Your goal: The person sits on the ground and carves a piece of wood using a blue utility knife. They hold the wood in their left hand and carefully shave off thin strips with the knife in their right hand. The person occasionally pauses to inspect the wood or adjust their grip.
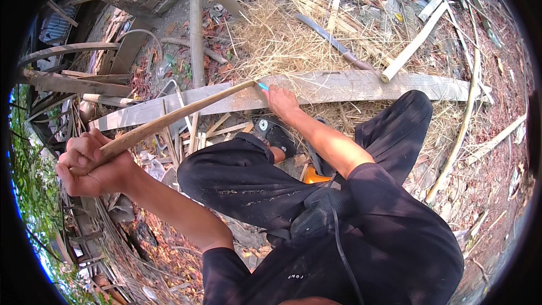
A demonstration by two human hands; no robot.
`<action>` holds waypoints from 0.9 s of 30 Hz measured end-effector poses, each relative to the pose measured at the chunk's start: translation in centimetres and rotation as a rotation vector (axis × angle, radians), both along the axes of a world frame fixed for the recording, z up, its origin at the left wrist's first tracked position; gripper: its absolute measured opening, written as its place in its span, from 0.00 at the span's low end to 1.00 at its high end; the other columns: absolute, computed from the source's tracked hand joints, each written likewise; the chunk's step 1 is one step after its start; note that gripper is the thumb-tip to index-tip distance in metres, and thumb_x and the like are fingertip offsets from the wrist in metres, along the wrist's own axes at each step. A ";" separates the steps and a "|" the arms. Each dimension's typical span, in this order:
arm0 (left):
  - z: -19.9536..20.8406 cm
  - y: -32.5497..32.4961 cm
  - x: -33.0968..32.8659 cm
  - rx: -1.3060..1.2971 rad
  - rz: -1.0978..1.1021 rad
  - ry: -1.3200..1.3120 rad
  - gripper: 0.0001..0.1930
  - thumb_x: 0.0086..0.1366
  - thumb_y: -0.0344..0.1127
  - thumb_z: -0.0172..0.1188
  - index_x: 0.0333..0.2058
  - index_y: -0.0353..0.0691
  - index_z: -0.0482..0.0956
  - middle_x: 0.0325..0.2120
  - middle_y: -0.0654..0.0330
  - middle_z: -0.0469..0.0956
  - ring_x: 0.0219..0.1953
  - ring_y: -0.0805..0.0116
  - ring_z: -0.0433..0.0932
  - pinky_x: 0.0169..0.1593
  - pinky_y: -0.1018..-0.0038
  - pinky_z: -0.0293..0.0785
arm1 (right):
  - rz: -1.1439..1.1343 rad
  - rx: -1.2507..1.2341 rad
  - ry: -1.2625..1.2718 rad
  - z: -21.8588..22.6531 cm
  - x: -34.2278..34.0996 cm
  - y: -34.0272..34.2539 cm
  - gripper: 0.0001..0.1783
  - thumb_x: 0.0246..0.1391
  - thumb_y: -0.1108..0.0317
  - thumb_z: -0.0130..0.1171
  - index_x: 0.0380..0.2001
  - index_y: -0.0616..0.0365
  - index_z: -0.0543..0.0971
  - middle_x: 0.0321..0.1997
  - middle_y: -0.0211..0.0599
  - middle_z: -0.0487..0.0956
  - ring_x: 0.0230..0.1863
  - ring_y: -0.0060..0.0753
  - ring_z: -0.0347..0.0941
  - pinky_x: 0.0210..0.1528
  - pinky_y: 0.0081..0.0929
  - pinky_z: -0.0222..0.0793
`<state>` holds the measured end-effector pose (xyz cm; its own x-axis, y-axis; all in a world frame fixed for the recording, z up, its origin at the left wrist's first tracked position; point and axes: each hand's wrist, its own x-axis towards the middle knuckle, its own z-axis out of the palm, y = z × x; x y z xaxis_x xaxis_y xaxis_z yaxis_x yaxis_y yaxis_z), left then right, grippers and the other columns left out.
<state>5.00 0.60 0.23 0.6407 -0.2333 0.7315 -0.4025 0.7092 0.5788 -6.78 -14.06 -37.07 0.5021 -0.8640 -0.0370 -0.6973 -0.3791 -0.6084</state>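
Note:
My left hand (96,164) is wrapped round the near end of a long wooden stick (180,112), which slants up to the right. At the stick's far end, my right hand (281,100) grips a small light-blue object (263,86). Its tip is close to the stick's end, but I cannot tell its kind. That end lies over a long grey plank (389,86) set crosswise in front of my legs. Beyond the plank, a machete (324,34) with a brown handle rests on pale shavings (271,34).
A bamboo pole (415,42) leans with one end by the plank at right. A thin curved branch (463,130) crosses the right side. Broken boards (79,82) are piled at left. Sticks and dry leaves litter the ground round my sandalled foot (276,135).

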 end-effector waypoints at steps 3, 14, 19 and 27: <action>0.2 -0.1 0.7 -0.035 -0.058 -0.027 0.20 0.61 0.46 0.46 0.14 0.49 0.53 0.09 0.68 0.55 0.13 0.80 0.49 0.18 0.82 0.47 | -0.043 0.651 -0.277 -1.0 0.8 -1.5 0.28 0.64 0.46 0.34 0.38 0.63 0.70 0.24 0.44 0.75 0.25 0.45 0.74 0.31 0.45 0.71; -0.5 -0.3 -0.9 -0.075 -0.578 -0.354 0.19 0.62 0.43 0.42 0.14 0.43 0.61 0.06 0.64 0.59 0.07 0.80 0.46 0.14 0.80 0.41 | 0.317 0.248 -0.730 23.5 -6.7 7.4 0.22 0.63 0.54 0.43 0.26 0.64 0.71 0.14 0.56 0.70 0.21 0.62 0.68 0.26 0.50 0.62; -0.7 -0.7 -2.5 -0.082 -0.604 -0.421 0.19 0.63 0.42 0.41 0.14 0.43 0.62 0.05 0.62 0.60 0.07 0.80 0.47 0.13 0.81 0.41 | 0.184 0.038 -0.646 18.4 -5.1 9.4 0.20 0.62 0.58 0.45 0.24 0.64 0.69 0.11 0.55 0.69 0.16 0.63 0.68 0.18 0.50 0.62; -0.3 -0.9 -3.0 -0.081 -0.480 -0.335 0.19 0.64 0.42 0.41 0.15 0.43 0.60 0.06 0.64 0.57 0.08 0.79 0.49 0.15 0.80 0.44 | 0.016 0.154 -0.147 2.8 -6.7 3.1 0.29 0.64 0.51 0.35 0.34 0.67 0.76 0.26 0.63 0.76 0.33 0.65 0.74 0.38 0.53 0.68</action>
<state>1.97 -0.33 -0.08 0.2083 -0.3755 0.9031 -0.1770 0.8936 0.4124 -13.45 -10.96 -34.28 0.5255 -0.8457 -0.0932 -0.5913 -0.2842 -0.7547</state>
